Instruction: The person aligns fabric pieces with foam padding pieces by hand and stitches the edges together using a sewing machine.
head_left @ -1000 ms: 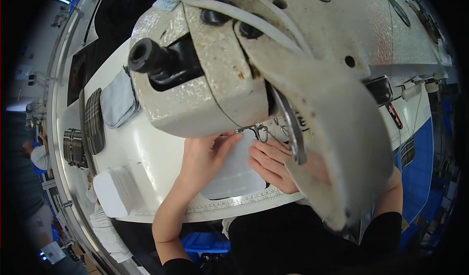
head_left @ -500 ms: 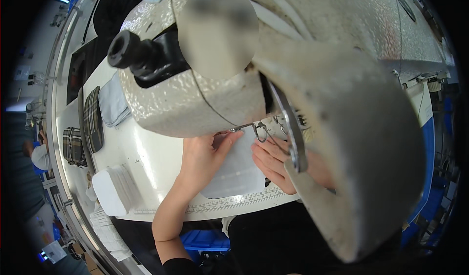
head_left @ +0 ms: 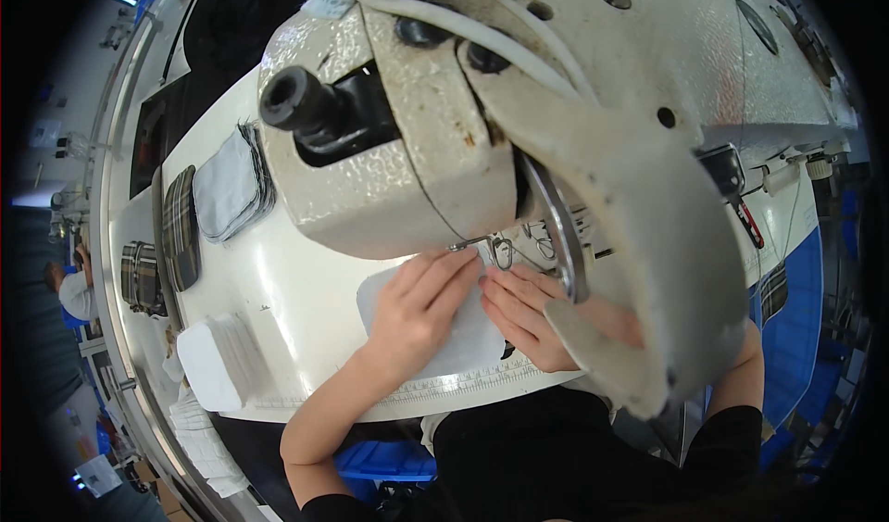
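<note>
A pale grey cloth piece (head_left: 468, 341) lies on the white table under the head of a sewing machine (head_left: 398, 198). My left hand (head_left: 417, 314) is closed, its fingers bunched together on the cloth's far part, close to the metal thread guide (head_left: 500, 251). Flat on the cloth's right side rests my right hand (head_left: 528, 314), fingers stretched out and side by side. Its wrist is partly hidden by the machine's curved cream-coloured guard. The fingertips of both hands nearly meet below the thread guide. A small dark patch shows at the cloth's near right edge.
Left of the machine sit a stack of pale grey cloth pieces (head_left: 227, 188), plaid pieces (head_left: 181, 226) and a stack of white pieces (head_left: 218, 364). A ruler strip (head_left: 444, 388) runs along the table's near edge. A red-and-black tool (head_left: 750, 226) lies at right. Another person (head_left: 76, 290) sits far left.
My left hand has shifted right and turned over the cloth, covering its thumb; more cloth shows on its left. The right hand stays nearly in place. The view has shifted slightly.
</note>
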Motion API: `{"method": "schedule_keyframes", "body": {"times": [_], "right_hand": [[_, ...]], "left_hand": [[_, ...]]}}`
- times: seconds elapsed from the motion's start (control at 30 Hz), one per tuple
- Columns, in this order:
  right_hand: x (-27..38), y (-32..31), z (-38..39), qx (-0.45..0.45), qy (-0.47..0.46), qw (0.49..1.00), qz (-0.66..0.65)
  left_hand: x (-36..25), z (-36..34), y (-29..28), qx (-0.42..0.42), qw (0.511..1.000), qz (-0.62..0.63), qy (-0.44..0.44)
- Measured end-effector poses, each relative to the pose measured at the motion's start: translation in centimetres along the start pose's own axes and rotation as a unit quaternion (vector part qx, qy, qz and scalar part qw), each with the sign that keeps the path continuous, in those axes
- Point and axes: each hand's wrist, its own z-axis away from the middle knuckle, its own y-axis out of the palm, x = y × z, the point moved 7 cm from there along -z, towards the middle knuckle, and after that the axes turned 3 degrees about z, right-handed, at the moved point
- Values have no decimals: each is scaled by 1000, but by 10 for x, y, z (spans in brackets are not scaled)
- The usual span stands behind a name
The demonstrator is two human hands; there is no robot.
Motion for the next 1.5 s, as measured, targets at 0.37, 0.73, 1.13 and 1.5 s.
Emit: {"method": "schedule_keyframes", "body": {"times": [0.37,0.73,1.13,1.5], "right_hand": [[-28,14,-7,-59,80,995,30],[-31,27,-5,-60,90,994,7],[-31,8,11,-31,138,982,-128],[-14,2,20,-89,84,981,-153]], "left_hand": [[46,7,20,114,990,40,-69],[59,3,15,110,988,47,-100],[4,15,2,16,992,106,-66],[-11,13,5,-20,997,65,28]]}}
